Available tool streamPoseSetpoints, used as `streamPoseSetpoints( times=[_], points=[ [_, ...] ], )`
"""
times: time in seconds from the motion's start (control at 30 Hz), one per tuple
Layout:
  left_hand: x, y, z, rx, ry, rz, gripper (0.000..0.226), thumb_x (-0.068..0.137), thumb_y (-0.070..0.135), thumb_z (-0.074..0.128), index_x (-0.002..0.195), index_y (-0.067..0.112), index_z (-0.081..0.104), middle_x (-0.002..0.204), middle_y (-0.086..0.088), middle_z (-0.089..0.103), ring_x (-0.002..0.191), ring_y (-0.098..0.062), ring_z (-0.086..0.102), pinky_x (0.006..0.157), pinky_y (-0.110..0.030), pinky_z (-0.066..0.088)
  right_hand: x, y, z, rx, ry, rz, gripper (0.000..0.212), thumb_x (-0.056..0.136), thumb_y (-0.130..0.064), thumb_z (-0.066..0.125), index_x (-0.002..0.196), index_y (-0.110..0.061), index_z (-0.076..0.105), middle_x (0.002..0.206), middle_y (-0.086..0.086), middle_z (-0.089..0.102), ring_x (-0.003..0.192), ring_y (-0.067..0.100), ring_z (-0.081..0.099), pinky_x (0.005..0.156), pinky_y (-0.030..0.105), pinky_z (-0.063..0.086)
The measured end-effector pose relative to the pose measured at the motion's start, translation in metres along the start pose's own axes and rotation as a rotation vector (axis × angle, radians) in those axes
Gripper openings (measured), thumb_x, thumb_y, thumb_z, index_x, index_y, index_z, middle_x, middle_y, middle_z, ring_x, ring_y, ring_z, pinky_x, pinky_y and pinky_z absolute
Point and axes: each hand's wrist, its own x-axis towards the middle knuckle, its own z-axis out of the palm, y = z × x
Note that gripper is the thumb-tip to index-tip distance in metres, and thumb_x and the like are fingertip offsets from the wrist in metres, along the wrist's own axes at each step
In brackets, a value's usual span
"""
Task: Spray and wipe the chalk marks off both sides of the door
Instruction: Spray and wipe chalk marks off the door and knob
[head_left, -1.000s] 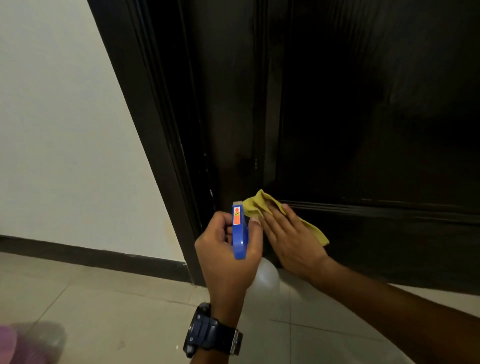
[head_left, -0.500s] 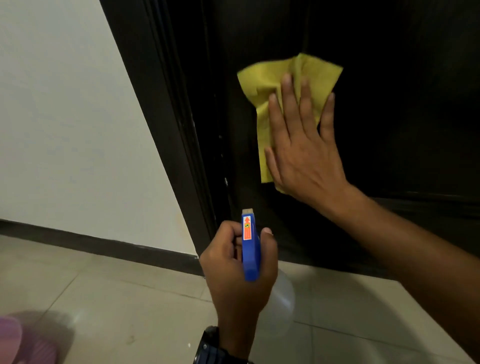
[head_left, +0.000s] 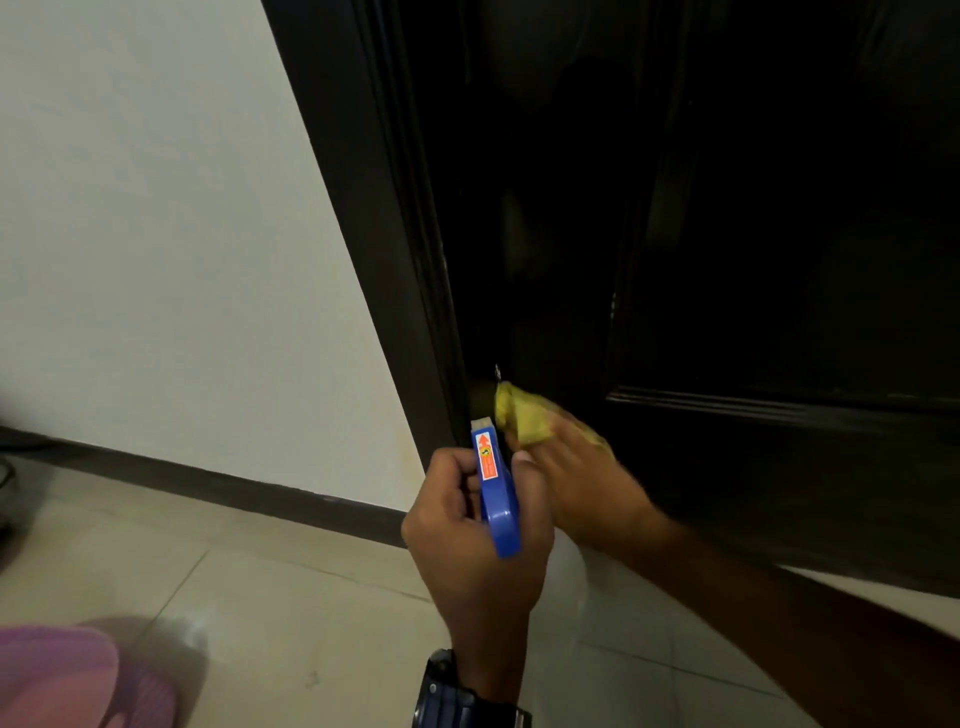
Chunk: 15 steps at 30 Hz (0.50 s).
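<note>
The dark panelled door (head_left: 753, 234) fills the upper right, and no chalk marks show on it in this dim light. My right hand (head_left: 587, 483) presses a yellow cloth (head_left: 519, 415) against the door's lower left edge, near the frame; the hand is blurred. In front of it, my left hand (head_left: 467, 545) grips a spray bottle with a blue head (head_left: 496, 499) and an orange label, nozzle towards the door. The bottle's clear body is mostly hidden behind my left hand.
A dark door frame (head_left: 363, 208) runs diagonally beside a white wall (head_left: 156, 234) with a dark skirting board (head_left: 208, 483). Light floor tiles (head_left: 260, 597) lie below. A pink object (head_left: 67, 675) sits at the bottom left corner.
My right hand has swept the yellow cloth down from the upper door panel to the lower left edge by the frame. The left hand with the spray bottle has stayed about where it was.
</note>
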Motion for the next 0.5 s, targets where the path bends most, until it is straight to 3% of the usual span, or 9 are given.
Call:
streamPoseSetpoints(
  times=[0.07,0.13,0.2,0.23,0.27,0.3,0.37,0.5],
  points=[
    [-0.002,0.004,0.000,-0.007,-0.005,0.020,0.019,0.078,0.031,0.074,0.080,0.024,0.056,0.064,0.013,0.056,0.057,-0.013,0.059,0.051,-0.015,0.048,-0.044,-0.016,0.015,0.004,-0.284,-0.209,0.067,0.063,-0.040,0.090,0.123,-0.015,0.072,0.124,0.006,0.071,0.119,0.022,0.065,0.125,0.043,0.000],
    [-0.004,0.008,-0.001,-0.013,-0.021,0.056,0.020,0.078,0.029,0.074,0.079,0.029,0.054,0.066,0.012,0.057,0.058,-0.011,0.060,0.051,-0.015,0.049,-0.067,-0.025,0.021,-0.027,-0.397,-0.276,0.060,0.058,-0.047,0.089,0.111,-0.022,0.078,0.112,0.000,0.075,0.108,0.016,0.069,0.124,0.045,-0.012],
    [-0.003,0.012,0.001,-0.015,-0.048,0.071,0.022,0.079,0.029,0.074,0.079,0.032,0.052,0.069,0.013,0.059,0.061,-0.010,0.062,0.053,-0.012,0.049,-0.064,-0.023,0.012,-0.006,-0.503,-0.298,0.066,0.077,-0.050,0.076,0.134,-0.019,0.065,0.139,0.006,0.062,0.136,0.024,0.051,0.119,0.049,-0.024],
    [-0.003,0.014,0.000,-0.016,-0.056,0.073,0.021,0.079,0.029,0.074,0.080,0.032,0.053,0.070,0.013,0.059,0.062,-0.010,0.062,0.053,-0.011,0.049,-0.061,-0.019,0.010,-0.044,-0.460,-0.318,0.068,0.090,-0.048,0.062,0.148,-0.016,0.048,0.156,0.010,0.042,0.150,0.029,0.024,0.113,0.049,-0.032],
    [-0.003,0.017,0.000,-0.024,-0.062,0.076,0.021,0.079,0.029,0.074,0.081,0.031,0.053,0.070,0.014,0.060,0.063,-0.010,0.063,0.054,-0.011,0.048,-0.057,-0.012,0.009,-0.085,-0.405,-0.339,0.067,0.100,-0.042,0.048,0.157,-0.013,0.029,0.165,0.013,0.018,0.151,0.031,-0.004,0.108,0.049,-0.037],
    [-0.001,0.020,0.000,-0.034,-0.065,0.084,0.020,0.079,0.029,0.074,0.082,0.031,0.054,0.071,0.014,0.060,0.064,-0.010,0.063,0.054,-0.011,0.048,-0.050,-0.003,-0.004,-0.108,-0.401,-0.313,0.065,0.104,-0.035,0.036,0.160,-0.010,0.015,0.166,0.015,-0.001,0.146,0.032,-0.021,0.105,0.048,-0.038],
    [0.004,0.027,-0.001,-0.050,-0.067,0.112,0.019,0.079,0.029,0.075,0.083,0.026,0.057,0.071,0.015,0.060,0.065,-0.010,0.063,0.055,-0.010,0.048,-0.040,0.012,-0.029,-0.128,-0.286,-0.168,0.064,0.103,-0.030,0.025,0.160,-0.006,0.006,0.164,0.019,-0.013,0.147,0.036,-0.027,0.111,0.052,-0.032],
    [0.015,0.050,-0.001,-0.030,-0.026,0.167,0.022,0.082,0.025,0.079,0.078,0.020,0.057,0.069,0.011,0.059,0.059,-0.010,0.059,0.051,-0.008,0.042,-0.009,0.059,-0.087,-0.168,0.007,0.113,0.072,0.100,-0.034,0.035,0.158,0.001,0.011,0.165,0.025,-0.001,0.153,0.041,-0.007,0.122,0.059,-0.004]
  ],
)
